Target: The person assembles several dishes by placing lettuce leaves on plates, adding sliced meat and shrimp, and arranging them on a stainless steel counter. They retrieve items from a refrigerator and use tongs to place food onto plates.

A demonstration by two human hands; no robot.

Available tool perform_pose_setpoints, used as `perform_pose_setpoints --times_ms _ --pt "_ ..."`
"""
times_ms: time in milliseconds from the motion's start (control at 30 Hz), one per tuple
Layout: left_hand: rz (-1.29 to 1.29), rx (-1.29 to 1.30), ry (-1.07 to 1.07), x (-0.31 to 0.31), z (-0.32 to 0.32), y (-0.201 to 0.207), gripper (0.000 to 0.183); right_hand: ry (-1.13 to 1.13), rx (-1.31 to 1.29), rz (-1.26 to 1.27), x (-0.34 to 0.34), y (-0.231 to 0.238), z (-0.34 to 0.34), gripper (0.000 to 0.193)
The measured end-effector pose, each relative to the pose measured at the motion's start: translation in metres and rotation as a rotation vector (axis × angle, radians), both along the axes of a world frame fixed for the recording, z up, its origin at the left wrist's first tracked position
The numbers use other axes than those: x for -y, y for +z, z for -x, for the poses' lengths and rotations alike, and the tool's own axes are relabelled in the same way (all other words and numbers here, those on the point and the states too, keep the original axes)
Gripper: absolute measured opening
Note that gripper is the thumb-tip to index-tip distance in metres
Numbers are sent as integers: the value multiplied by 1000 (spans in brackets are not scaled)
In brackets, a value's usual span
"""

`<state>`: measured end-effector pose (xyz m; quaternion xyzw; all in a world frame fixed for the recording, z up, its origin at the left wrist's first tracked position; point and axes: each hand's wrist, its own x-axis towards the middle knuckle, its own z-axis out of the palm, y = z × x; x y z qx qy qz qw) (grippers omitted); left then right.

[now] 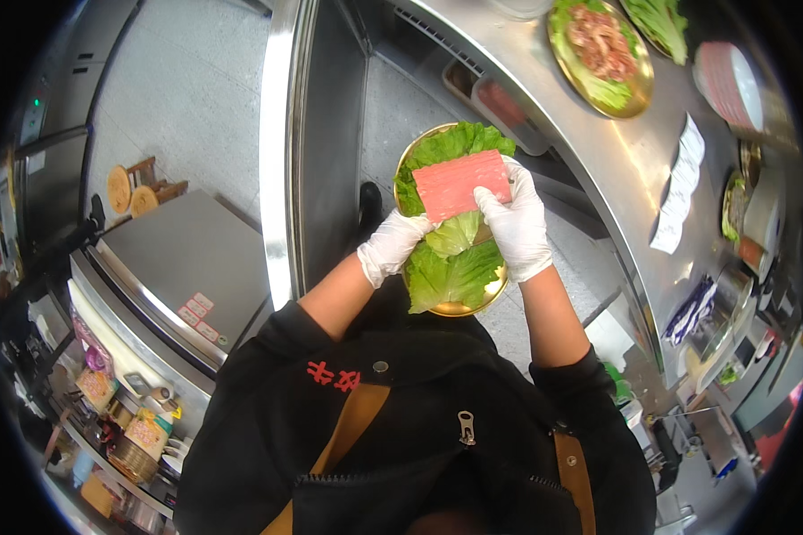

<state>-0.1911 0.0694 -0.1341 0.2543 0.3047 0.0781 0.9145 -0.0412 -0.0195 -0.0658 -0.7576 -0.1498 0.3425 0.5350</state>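
A gold oval plate (459,310) lined with green lettuce leaves (455,275) is held up in front of me. Across its upper half lies a flat rectangular slab of pink marbled meat (459,184). My right hand (519,225), in a white glove, is closed on the slab's right end, thumb on top; its other fingers are partly hidden. At the plate's left side, my gloved left hand (396,246) is closed around the rim, its thumb by the slab's lower left corner. The fingers beneath the plate are out of sight.
A steel counter (629,160) curves along the right, bearing a gold plate of sliced meat on lettuce (602,58), stacked bowls (728,85) and a paper slip (680,187). Tubs (509,116) sit on a shelf below. An open steel door (290,152) stands left.
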Motion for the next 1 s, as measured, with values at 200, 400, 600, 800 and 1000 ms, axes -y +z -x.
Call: perform_pose_setpoints --times_ms 200,400,600,800,1000 --pt "23 -192 50 -13 7 -7 30 57 -43 132 40 -79 -93 19" --pt "-167 -211 70 -16 18 15 26 447 954 437 -3 -263 -234 54" --pt "-59 -259 41 -24 31 17 33 403 810 636 -17 -300 -296 68" --pt "-110 -297 19 -27 36 16 35 578 836 592 -26 -298 -310 77" --pt "-169 -309 -4 -27 32 15 33 762 1057 1084 -55 -301 -306 82"
